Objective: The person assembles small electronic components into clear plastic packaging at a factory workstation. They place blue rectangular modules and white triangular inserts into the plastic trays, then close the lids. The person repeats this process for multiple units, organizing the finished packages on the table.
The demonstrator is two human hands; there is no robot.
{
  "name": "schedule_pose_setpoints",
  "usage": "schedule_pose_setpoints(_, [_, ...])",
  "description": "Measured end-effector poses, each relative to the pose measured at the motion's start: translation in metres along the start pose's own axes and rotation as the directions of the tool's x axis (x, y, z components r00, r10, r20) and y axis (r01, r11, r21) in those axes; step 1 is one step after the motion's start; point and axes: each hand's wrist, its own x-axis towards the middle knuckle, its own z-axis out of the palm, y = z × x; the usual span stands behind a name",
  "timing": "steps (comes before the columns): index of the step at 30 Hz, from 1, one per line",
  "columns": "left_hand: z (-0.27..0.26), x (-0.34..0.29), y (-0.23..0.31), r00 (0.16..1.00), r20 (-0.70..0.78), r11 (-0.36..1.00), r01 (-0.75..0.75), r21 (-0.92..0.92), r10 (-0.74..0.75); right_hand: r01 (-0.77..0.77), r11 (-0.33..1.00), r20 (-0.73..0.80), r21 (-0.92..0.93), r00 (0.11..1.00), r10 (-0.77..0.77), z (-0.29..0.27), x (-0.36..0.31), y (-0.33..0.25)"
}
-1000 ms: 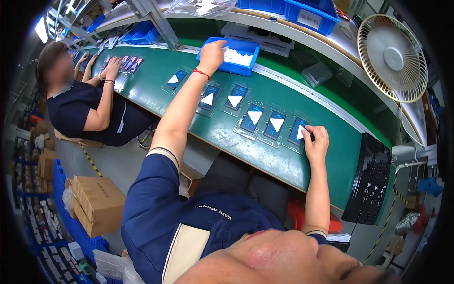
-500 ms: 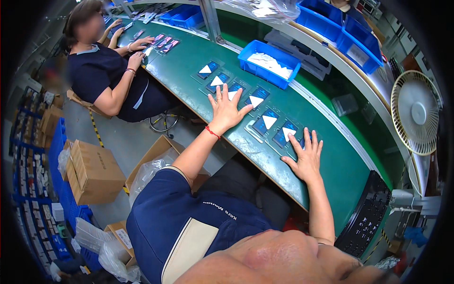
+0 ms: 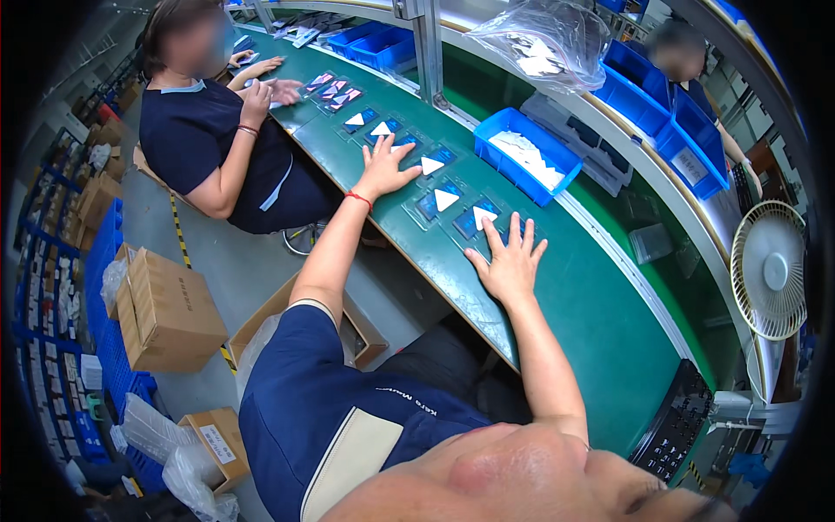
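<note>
A row of flat, clear plastic packs with blue cards lies across the green table. White triangular pieces sit on the cards. My left hand rests with fingers spread over the middle of the row and partly covers a pack. At the row's near right end, my right hand lies flat with spread fingers, its fingertips on or beside the last pack. One white triangle shows just beyond those fingers. Neither hand grips anything; whether the palms press on the packs is hidden.
A blue bin of white pieces stands behind the row. Farther left, a co-worker sits near packs with pink-patterned cards. A black keyboard and a fan are at the right. Cardboard boxes stand on the floor.
Both hands and the row of packs have moved left and away along the table, closer to the pink-patterned packs. The view has shifted too. The co-worker's hands have lifted from those packs.
</note>
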Motion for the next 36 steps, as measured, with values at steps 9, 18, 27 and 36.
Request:
schedule_pose_setpoints(9, [0.002,-0.003,-0.01,0.868,-0.496,0.991,-0.059,-0.121,-0.009,0.001,0.999,0.018,0.035,1.0,-0.002,0.012,0.04,-0.024])
schedule_pose_setpoints(18, [0.032,-0.051,0.078,0.814,-0.417,0.83,0.135,-0.541,-0.404,0.148,0.928,-0.323,0.342,0.946,-0.032,0.032,0.037,0.001])
schedule_pose_setpoints(27, [0.017,-0.085,0.128,0.702,-0.707,0.972,-0.099,-0.213,-0.083,0.12,0.901,-0.484,0.418,0.868,0.109,0.014,-0.009,0.067])
schedule_pose_setpoints(36, [-0.105,-0.132,0.255,0.824,-0.151,-0.249,-0.012,-0.969,0.546,-0.073,0.909,-0.555,0.411,0.771,0.312,-0.031,-0.121,0.179])
